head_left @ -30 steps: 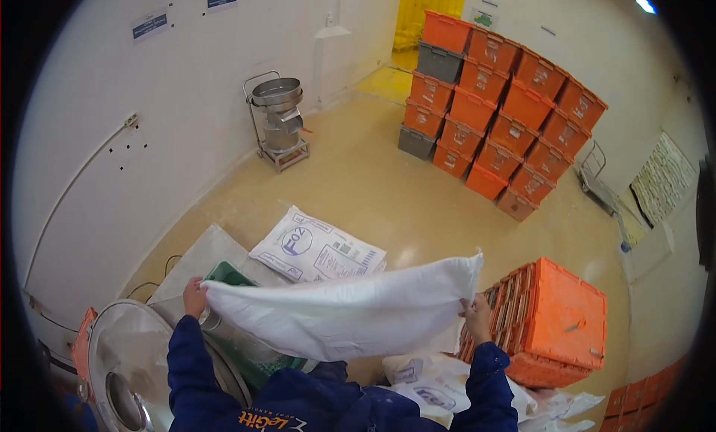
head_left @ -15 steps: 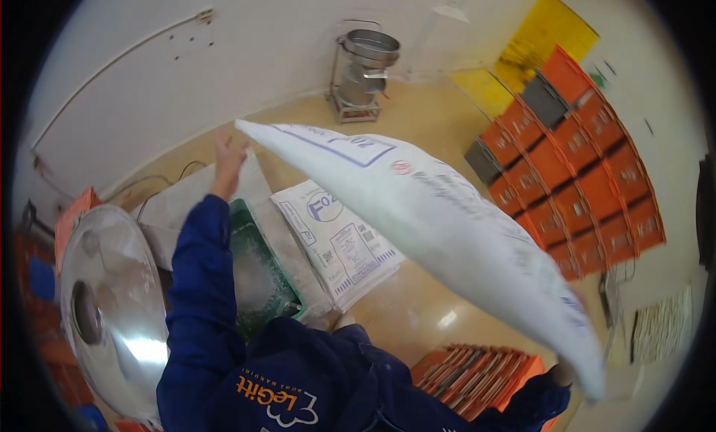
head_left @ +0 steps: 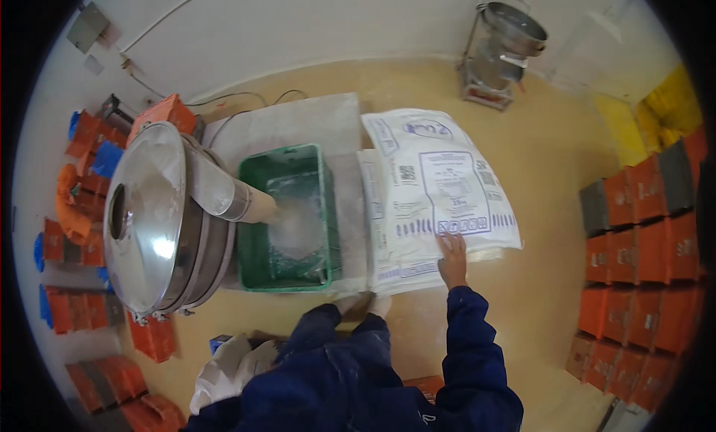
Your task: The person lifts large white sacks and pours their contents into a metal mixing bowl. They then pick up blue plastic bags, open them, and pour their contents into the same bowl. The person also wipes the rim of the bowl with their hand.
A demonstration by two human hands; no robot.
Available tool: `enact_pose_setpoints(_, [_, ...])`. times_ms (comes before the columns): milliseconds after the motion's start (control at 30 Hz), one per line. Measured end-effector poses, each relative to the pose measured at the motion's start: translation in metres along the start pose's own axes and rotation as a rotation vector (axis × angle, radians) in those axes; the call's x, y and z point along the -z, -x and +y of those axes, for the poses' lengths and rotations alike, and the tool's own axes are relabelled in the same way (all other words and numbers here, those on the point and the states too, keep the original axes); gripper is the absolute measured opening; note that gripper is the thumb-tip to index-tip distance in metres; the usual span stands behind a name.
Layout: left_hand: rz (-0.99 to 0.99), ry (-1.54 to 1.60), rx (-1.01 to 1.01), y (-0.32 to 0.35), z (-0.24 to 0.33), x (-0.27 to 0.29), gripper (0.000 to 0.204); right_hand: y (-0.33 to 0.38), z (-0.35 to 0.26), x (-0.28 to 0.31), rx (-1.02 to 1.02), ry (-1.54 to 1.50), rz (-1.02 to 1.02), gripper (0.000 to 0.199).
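Note:
A plump white sack (head_left: 456,182) with blue print lies flat on top of another white sack (head_left: 403,281). My right hand (head_left: 453,260) rests on the near edge of the upper sack, fingers stretched out and gripping nothing. My left hand is out of sight; only some dark blue sleeve shows low on the left. Left of the sacks sits a green tub (head_left: 327,208) with pale powder (head_left: 298,227) in it. A steel spout (head_left: 227,197) from a large round steel sifter (head_left: 153,208) reaches over the tub's left side, with powder at its mouth.
A grey platform (head_left: 321,119) lies under the tub. Orange crates (head_left: 634,253) are stacked along the right, and more orange crates (head_left: 89,305) stand at the left. A smaller steel machine (head_left: 496,55) stands by the back wall. Whitish bags (head_left: 231,368) lie near my legs.
The sack was in the air, tilted, with my right hand at its lower end; now it lies flat on the other sack. My left hand has left the picture, and the view has swung left.

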State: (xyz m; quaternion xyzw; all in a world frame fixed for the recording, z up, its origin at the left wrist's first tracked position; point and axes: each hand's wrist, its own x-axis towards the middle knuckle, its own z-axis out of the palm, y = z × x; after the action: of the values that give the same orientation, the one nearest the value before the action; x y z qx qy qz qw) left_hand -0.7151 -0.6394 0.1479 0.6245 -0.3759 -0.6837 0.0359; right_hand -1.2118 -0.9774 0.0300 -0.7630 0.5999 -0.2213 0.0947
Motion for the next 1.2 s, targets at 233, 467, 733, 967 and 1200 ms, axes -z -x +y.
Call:
enact_pose_setpoints(233, [0.230,0.225,0.290,0.093,0.043,-0.063,0.043,0.057,0.074,-0.142,0.016,-0.114,-0.340,0.059])
enact_pose_setpoints(467, [0.190,0.287,0.208,0.081,0.078,-0.066,0.045,0.132,0.070,-0.245,-0.289,-0.299,-0.780,0.055])
enact_pose_setpoints(733, [0.116,0.439,-0.271,0.157,0.106,-0.063,0.048,0.144,-0.071,-0.220,-0.132,-0.376,-1.007,0.045])
enact_pose_setpoints(967, [0.040,0.522,-0.924,0.179,0.102,-0.019,0.050,0.058,-0.162,-0.198,0.045,-0.365,-1.005,0.044])
enact_pose_setpoints(1200, [0.103,0.437,-1.093,0.184,0.011,0.083,0.053,-0.060,-0.383,-0.167,0.081,-0.658,-0.698,0.036])
